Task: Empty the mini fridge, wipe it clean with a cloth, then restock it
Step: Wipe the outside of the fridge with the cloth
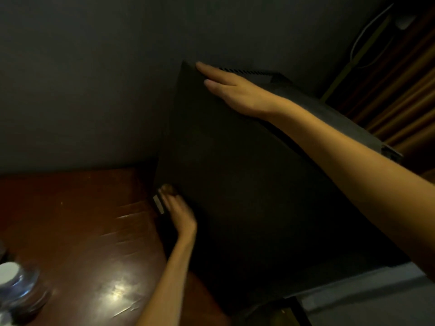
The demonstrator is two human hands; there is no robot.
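Observation:
A black mini fridge stands on a dark wooden table, close to a grey wall. My right hand lies flat on the fridge's top near its far left corner, fingers stretched out. My left hand is pressed against the fridge's left side low down, near a small white label. The fridge's inside is hidden, and no cloth is in sight.
A clear plastic bottle with a white cap stands at the table's front left. Brown curtains and a white cable hang behind the fridge at the right. A grey surface shows at the bottom right.

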